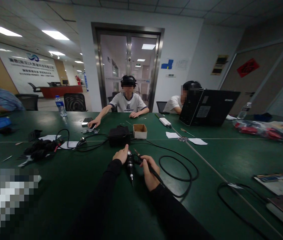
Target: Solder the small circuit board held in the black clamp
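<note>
A black electric screwdriver [130, 165] is on the green table in front of me, its thin bit pointing toward me. My left hand [120, 156] is closed at its far end, thumb sticking up; the other fingers are mostly hidden. In my right hand [151, 170], just right of the screwdriver, the fingers are wrapped round the end of a black cable [162, 184]. A narrow tip pokes out past those fingers toward the screwdriver's far end; its exact kind is unclear. Beyond both hands stand a black power box [119, 135] and a small open cardboard box [140, 134].
Cable loops lie right of my hands. Black gear [40, 149] and papers are at left, a large black computer case [207, 107] at back right, a circuit board [280, 178] at right. Across the table, a person's hand [94, 123] touches small parts. Another person sits behind the case.
</note>
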{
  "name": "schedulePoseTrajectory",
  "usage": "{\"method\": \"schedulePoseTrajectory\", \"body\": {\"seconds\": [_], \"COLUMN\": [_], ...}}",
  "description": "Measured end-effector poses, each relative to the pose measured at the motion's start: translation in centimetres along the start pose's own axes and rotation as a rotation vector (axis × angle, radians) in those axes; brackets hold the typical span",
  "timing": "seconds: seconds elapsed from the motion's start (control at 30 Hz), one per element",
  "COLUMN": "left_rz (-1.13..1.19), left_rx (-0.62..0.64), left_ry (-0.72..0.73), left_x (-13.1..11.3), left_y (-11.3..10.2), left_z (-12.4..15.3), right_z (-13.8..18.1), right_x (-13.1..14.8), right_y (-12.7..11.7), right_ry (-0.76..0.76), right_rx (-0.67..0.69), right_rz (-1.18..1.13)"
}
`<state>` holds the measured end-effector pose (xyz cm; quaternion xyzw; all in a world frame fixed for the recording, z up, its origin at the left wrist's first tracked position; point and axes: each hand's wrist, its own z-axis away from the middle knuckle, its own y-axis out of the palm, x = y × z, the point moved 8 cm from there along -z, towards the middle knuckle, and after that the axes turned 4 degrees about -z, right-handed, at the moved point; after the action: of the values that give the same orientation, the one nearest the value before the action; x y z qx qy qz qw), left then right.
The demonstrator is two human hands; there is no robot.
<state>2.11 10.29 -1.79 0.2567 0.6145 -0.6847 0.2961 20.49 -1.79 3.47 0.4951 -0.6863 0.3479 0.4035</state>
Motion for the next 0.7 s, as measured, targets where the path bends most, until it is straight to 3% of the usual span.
{"method": "schedulePoseTrajectory", "body": {"seconds": [0.17,0.7], "left_rz": [0.103,0.238], "left_rx": [-0.105,-0.14], "left_ry": [-0.002,0.113], "left_x": [0.7,0.4], "left_y": [-0.3,0.3], "left_z": [0.6,1.2], "right_z": [0.0,0.0], "right_x": [0.2,-0.1], "right_y": [0.0,0.1], "right_ry": [-0.006,0.007], "right_rx": [-0.009,0.005], "right_rz": [0.007,-0.003]}}
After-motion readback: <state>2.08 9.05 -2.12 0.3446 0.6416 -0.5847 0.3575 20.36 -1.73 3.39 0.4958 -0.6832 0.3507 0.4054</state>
